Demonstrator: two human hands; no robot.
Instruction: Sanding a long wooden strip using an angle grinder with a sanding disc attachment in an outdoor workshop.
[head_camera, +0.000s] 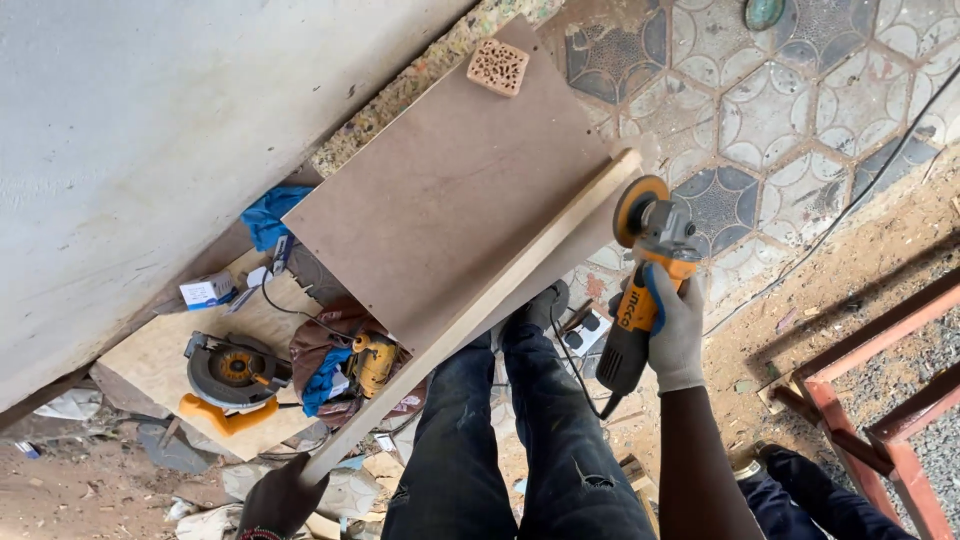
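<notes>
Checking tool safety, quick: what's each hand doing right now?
Left hand: closed on the near end of the wooden strip.
Right hand: gloved, closed around the angle grinder.

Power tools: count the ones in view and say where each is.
3. An angle grinder in the right hand; a circular saw on the lower-left board; a yellow tool on cloth beside it. Clutter may hide more.

tiled floor (770, 110) | brown board (450, 190) leaning on it | circular saw (232, 372) on plywood sheet (160, 350)

Matt wooden board (450, 190) (smooth-faced).
</notes>
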